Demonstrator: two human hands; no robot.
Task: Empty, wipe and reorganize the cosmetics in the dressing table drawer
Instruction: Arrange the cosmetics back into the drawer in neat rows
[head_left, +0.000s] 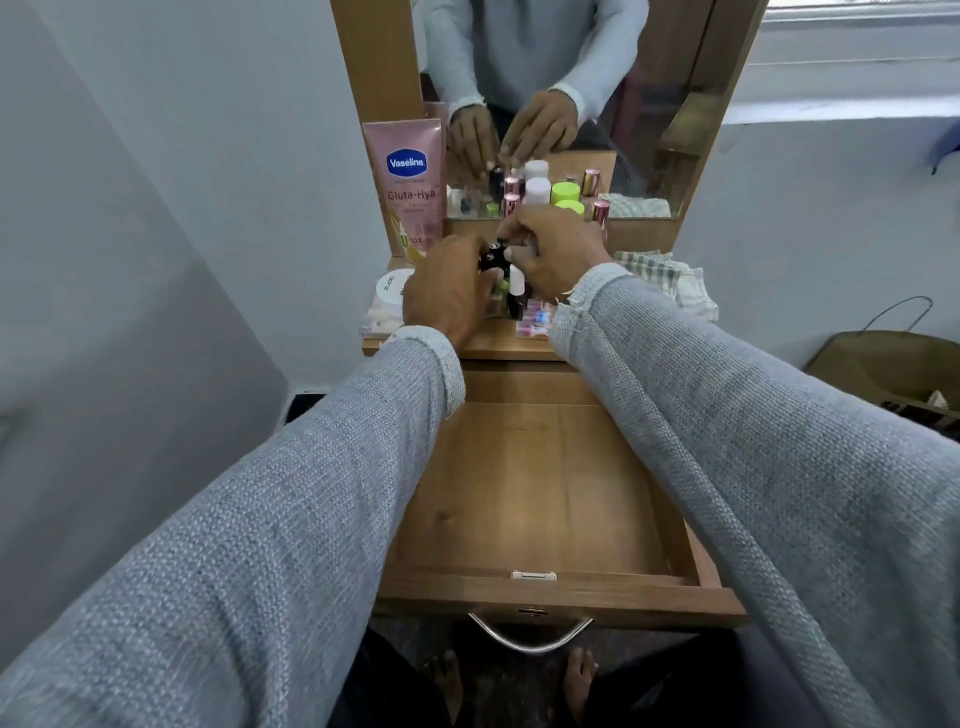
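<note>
Both hands gather small cosmetics on the wooden table: left hand (447, 296) fingers curl around black-capped bottles (493, 254), right hand (556, 249) fingers pinch beside them, likely for the bare wooden drawer (530, 493) below.

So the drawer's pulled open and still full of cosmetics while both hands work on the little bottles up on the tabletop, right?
Not quite. The head view shows the open drawer with its wooden bottom bare; the cosmetics stand on the tabletop. The rest holds: left hand and right hand are both on the small bottles.

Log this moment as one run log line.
drawer: open, bare | left hand: grips black bottles | right hand: on bottles | cloth: tabletop
</note>
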